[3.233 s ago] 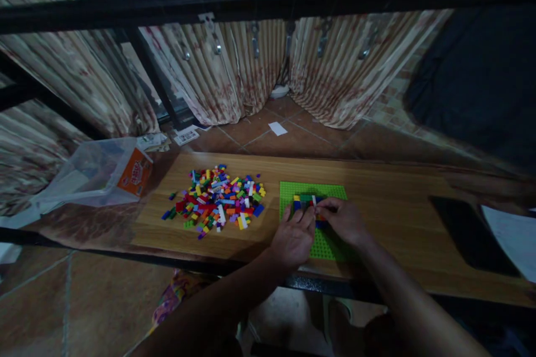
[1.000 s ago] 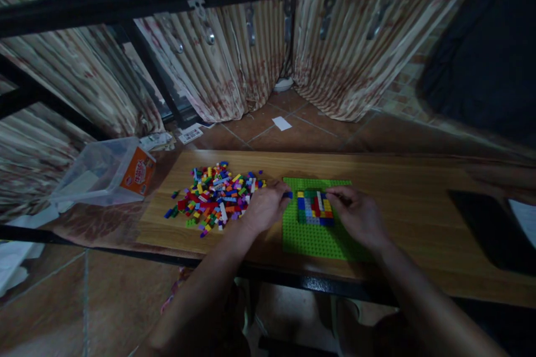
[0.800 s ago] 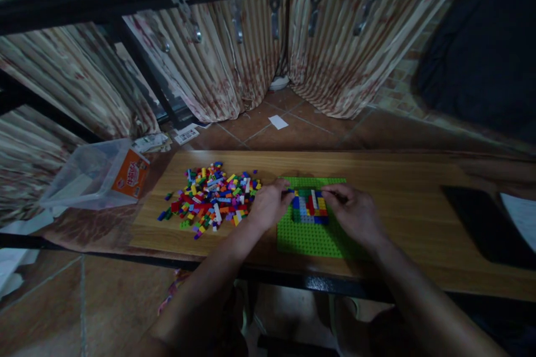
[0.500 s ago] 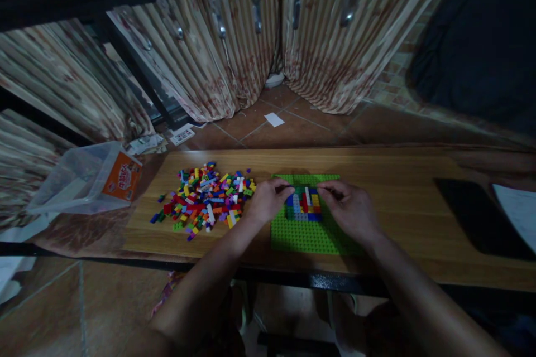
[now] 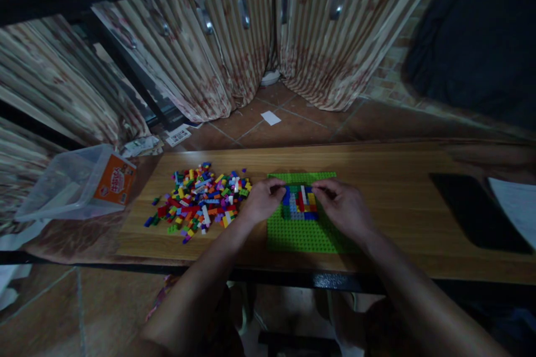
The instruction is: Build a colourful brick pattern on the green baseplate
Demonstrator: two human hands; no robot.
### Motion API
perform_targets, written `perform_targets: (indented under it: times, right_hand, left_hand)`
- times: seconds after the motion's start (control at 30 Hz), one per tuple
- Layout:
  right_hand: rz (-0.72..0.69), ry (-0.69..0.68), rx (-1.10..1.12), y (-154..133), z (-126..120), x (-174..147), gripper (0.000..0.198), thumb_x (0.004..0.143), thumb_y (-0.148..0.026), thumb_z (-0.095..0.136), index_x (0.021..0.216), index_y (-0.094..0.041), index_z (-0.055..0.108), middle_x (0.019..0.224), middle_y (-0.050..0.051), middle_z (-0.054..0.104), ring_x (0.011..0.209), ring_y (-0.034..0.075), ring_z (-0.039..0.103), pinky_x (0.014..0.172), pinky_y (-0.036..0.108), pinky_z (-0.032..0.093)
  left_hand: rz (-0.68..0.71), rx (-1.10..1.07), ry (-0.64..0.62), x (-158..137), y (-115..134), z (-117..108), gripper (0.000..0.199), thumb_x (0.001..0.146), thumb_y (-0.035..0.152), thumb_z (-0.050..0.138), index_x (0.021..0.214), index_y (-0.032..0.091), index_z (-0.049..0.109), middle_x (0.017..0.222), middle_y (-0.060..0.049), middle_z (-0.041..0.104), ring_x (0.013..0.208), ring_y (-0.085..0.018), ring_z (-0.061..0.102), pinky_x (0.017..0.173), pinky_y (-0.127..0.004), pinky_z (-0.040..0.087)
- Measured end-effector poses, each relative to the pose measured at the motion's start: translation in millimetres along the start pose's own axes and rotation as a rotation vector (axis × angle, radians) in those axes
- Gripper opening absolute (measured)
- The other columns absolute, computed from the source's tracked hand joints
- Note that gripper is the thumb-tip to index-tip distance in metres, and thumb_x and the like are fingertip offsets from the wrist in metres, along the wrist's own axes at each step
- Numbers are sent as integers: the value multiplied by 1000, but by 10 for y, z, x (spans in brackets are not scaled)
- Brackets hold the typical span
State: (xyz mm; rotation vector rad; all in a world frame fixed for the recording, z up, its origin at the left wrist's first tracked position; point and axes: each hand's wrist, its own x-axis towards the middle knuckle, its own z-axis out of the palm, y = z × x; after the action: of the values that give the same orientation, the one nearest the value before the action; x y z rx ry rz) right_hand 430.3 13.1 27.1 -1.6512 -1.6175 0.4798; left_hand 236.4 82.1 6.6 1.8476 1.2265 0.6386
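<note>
A green studded baseplate [image 5: 301, 241] lies on the wooden table, carrying a low build of toy bricks [image 5: 298, 209] in blue, grey, red, yellow and white near its far half. At the build's far left corner, my left hand [image 5: 263, 199] has thumb and forefinger closed against the bricks. My right hand [image 5: 341, 203] pinches in the same way at the far right corner. My fingertips cover both corners, so exactly which bricks they touch is hidden. Left of the baseplate spreads a pile of loose toy bricks [image 5: 201, 198] in many colours.
A clear plastic bin [image 5: 62, 187] with an orange label stands beyond the table's left end. On the right of the wooden table [image 5: 397, 178] lie a black flat object [image 5: 473, 212] and white paper [image 5: 517, 206]. Striped curtains [image 5: 201, 56] hang behind.
The view has shifted slightly, moving the whole scene a little left in the picture. Both hands stay at the build's far corners, with no clear change in the bricks.
</note>
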Motion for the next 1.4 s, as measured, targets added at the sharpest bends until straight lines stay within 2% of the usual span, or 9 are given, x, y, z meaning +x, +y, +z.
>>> perform_targets:
  times: [0.23,0.37,0.57,0.9,1.17,1.3,1.4]
  right_hand:
    - [-21,-12,-17,-25,16,-12,22,85,-29,51,89,-19,70,88,6,70,74,18,64,71,32,49]
    - [-19,-14,-11,-14,12,-16,22,85,-30,51,90,-19,70,88,6,70,74,18,64,71,33,50]
    - [-26,-16,-15,23,25,-10,20,85,-28,51,88,-20,70,87,5,70,77,19,64,73,34,50]
    - [-40,-27,-53,-16,20,-21,20,86,-27,52,89,-19,69,87,5,70,76,18,64,72,32,48]
    - [-53,-30,-63,-2,25,-26,21,87,-28,51,90,-19,70,88,6,69,76,18,64,73,33,49]
    - [-56,-34,-27,-10,22,-31,22,87,-28,50,93,-20,70,88,5,68,77,18,63,73,33,50]
    - [-118,-47,-29,-3,69,-46,24,89,-26,49,98,-22,70,92,5,66,84,19,62,78,34,50]
  left_hand:
    - [-23,-73,-59,-48,48,-1,33,74,22,70,105,14,65,94,-5,70,80,-15,65,74,-27,52]
    - [16,32,-62,-69,78,-26,29,76,22,68,103,15,65,95,-4,69,79,-15,64,74,-27,52]
    - [65,291,1,-87,120,-134,27,80,24,63,106,16,63,88,-4,68,74,-16,64,71,-28,52]
    - [142,334,-70,-59,114,-61,29,77,26,68,104,18,65,83,-1,66,74,-16,62,70,-26,50]
    - [78,250,-58,-61,106,-56,46,73,33,73,115,18,62,85,-2,66,75,-16,62,70,-26,50]
    - [48,128,-92,-63,83,-92,41,77,26,67,117,16,62,92,-4,68,79,-16,64,75,-27,51]
    - [45,60,-106,-44,64,-113,36,81,19,58,116,15,63,97,-5,70,85,-17,65,81,-29,52]
